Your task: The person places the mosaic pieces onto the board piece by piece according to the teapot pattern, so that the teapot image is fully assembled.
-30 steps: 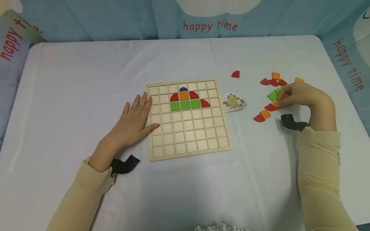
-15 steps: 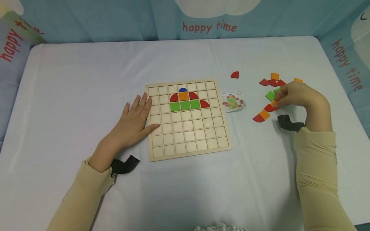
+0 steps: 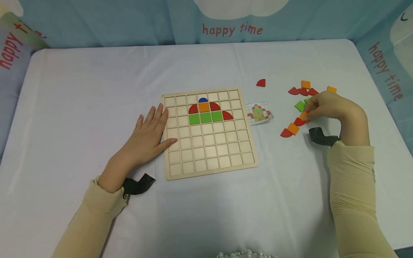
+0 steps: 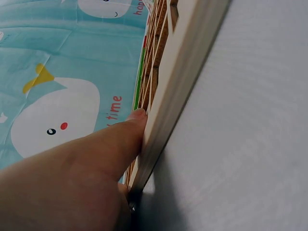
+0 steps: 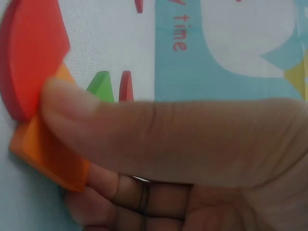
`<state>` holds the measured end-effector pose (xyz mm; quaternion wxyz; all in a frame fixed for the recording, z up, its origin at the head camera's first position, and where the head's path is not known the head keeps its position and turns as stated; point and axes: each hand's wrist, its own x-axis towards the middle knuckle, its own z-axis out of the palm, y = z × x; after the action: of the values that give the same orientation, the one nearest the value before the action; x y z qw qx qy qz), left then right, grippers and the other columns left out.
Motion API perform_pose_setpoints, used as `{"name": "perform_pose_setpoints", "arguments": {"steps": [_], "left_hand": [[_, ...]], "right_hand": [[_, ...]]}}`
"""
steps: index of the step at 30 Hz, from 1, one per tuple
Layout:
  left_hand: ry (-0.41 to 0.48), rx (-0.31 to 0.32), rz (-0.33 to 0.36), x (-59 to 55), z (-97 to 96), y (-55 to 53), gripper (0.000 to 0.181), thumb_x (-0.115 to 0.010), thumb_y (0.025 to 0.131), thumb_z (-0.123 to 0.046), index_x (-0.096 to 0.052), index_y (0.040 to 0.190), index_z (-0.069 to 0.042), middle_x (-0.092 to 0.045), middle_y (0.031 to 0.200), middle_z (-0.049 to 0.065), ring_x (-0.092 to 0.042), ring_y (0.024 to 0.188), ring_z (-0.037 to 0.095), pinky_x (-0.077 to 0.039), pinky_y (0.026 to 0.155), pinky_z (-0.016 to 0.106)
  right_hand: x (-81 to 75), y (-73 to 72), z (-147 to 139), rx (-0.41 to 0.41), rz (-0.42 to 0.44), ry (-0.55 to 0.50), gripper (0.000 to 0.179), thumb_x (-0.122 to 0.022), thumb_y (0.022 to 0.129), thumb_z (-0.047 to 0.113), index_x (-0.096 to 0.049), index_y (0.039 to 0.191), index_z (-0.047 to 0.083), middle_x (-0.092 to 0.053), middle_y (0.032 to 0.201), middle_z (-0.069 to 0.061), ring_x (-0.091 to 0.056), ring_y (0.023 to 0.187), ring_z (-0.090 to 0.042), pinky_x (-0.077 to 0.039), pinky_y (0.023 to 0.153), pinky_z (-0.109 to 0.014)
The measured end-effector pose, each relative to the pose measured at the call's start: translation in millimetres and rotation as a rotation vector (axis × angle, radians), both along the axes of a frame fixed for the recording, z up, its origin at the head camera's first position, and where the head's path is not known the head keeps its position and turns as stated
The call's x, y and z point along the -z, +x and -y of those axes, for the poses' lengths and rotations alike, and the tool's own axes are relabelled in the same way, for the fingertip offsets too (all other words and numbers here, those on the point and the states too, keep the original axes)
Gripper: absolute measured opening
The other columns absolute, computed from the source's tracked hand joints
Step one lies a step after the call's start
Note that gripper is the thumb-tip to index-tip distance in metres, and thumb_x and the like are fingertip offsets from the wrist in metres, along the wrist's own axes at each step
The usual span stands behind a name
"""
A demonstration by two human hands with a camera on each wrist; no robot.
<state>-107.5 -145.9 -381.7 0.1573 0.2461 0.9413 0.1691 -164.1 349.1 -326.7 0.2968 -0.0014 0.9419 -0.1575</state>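
A wooden grid board [image 3: 211, 171] lies mid-table, with a blue half-circle, red quarter-circles [image 3: 193, 109], an orange square [image 3: 204, 107] and green squares [image 3: 205, 117] in its upper cells. My left hand [image 3: 146, 139] rests flat along the board's left edge, fingers straight, its thumb [image 4: 127, 137] over the rim. At the right, my right hand [image 3: 333, 106] pinches an orange square tile [image 5: 53, 154] between thumb and fingers, low among the loose tiles. A red quarter-circle tile [image 5: 36, 53] touches that tile. The hand partly hides the green tiles [image 3: 300, 105] behind it.
A small printed pattern card [image 3: 259, 113] lies against the board's right side. Above it is a lone red quarter-circle [image 3: 261, 83]. More red and orange tiles [image 3: 305, 84] lie beyond the right hand. A blue printed curtain [image 3: 145, 25] borders the white table.
My right hand has shifted slightly left among the tiles, and the tiles by it have slid a little left. The left hand and the pieces on the board stay put.
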Motion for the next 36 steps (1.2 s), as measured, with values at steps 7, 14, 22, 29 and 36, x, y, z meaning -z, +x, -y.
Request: {"name": "perform_pose_setpoints", "arguments": {"steps": [7, 14, 22, 29, 36], "left_hand": [[0.001, -0.001, -0.001, -0.6, -0.2, -0.1, 0.082, -0.041, 0.098, -0.047, 0.004, 0.151, -0.004, 0.015, 0.156, 0.012, 0.016, 0.141, 0.027, 0.006, 0.110, 0.055], [0.001, -0.003, 0.002, -1.8, -0.8, 0.4, 0.082, -0.041, 0.098, -0.048, 0.005, 0.151, -0.004, 0.015, 0.156, 0.011, 0.016, 0.141, 0.027, 0.006, 0.110, 0.055], [-0.003, 0.000, -0.004, -0.7, 0.2, 0.3, 0.082, -0.041, 0.098, -0.048, 0.005, 0.151, -0.004, 0.015, 0.156, 0.011, 0.016, 0.141, 0.027, 0.006, 0.110, 0.055], [-0.001, -0.003, -0.008, 1.0, 0.7, 0.2, 0.082, -0.040, 0.098, -0.048, 0.005, 0.151, -0.005, 0.015, 0.156, 0.011, 0.016, 0.141, 0.027, 0.006, 0.110, 0.054], [-0.003, -0.005, -0.018, 2.1, 0.7, -1.0, 0.083, -0.041, 0.098, -0.050, 0.004, 0.151, -0.006, 0.014, 0.156, 0.010, 0.016, 0.142, 0.025, 0.006, 0.110, 0.053]], "right_hand": [[2.8, -0.5, -3.2, -0.014, 0.018, -0.032, 0.018, -0.069, 0.086, 0.018, -0.063, 0.090, 0.002, -0.057, 0.081, -0.007, -0.046, 0.090, -0.029, -0.041, 0.068, -0.040], [-0.8, 2.6, -6.9, -0.036, 0.024, -0.102, 0.020, -0.070, 0.087, 0.021, -0.061, 0.087, 0.002, -0.055, 0.078, -0.007, -0.049, 0.080, -0.022, -0.040, 0.069, -0.036], [-9.5, 4.4, 2.7, -0.087, 0.071, -0.178, 0.021, -0.070, 0.086, 0.023, -0.064, 0.089, 0.004, -0.062, 0.079, -0.008, -0.058, 0.077, -0.021, -0.046, 0.072, -0.028], [-6.5, 2.7, 23.3, -0.182, 0.211, -0.350, 0.016, -0.070, 0.086, 0.015, -0.063, 0.086, 0.001, -0.064, 0.077, -0.011, -0.061, 0.075, -0.022, -0.051, 0.074, -0.027], [-4.1, 1.8, 40.5, -0.242, 0.270, -0.404, 0.013, -0.070, 0.086, 0.012, -0.063, 0.083, 0.001, -0.063, 0.079, -0.009, -0.062, 0.074, -0.023, -0.053, 0.073, -0.030]]}}
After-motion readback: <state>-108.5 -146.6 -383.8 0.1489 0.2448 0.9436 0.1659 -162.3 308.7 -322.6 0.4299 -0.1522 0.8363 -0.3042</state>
